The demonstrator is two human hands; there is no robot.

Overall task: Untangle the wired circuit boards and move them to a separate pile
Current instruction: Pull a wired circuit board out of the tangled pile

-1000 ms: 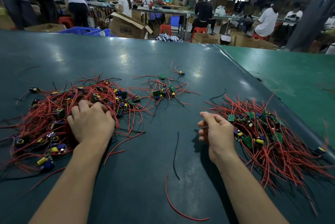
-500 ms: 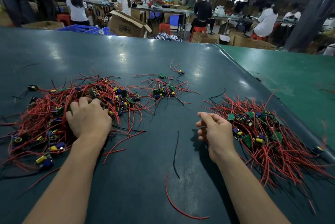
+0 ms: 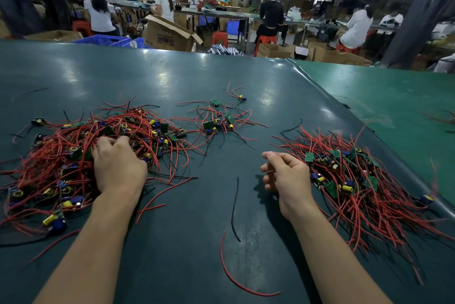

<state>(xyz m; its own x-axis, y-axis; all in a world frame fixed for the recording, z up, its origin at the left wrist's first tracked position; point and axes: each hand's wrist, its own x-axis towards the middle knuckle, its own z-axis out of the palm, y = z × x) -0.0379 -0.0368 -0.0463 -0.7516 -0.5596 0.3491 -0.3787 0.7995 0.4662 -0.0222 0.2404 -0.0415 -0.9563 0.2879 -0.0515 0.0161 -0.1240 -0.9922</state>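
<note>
A big tangled pile of wired circuit boards (image 3: 56, 156), with red and black leads and yellow and blue parts, covers the left of the dark table (image 3: 172, 77). My left hand (image 3: 118, 168) lies on this pile, fingers curled down into the red wires; the fingertips are hidden. A separate pile of boards (image 3: 357, 180) with red leads fanned toward me lies at the right. My right hand (image 3: 288, 178) hovers just left of that pile, fingers loosely curled, with nothing seen in it. A small cluster of boards (image 3: 216, 124) sits between the piles, farther back.
A loose black wire (image 3: 234, 207) and a loose red wire (image 3: 236, 279) lie between my forearms. A lighter green table (image 3: 394, 107) adjoins on the right along a raised seam. Beyond the far edge are cardboard boxes (image 3: 167, 35), blue crates and seated people.
My left hand has slid a little farther away and curled its fingers deeper into the tangled pile. My right hand has hardly moved.
</note>
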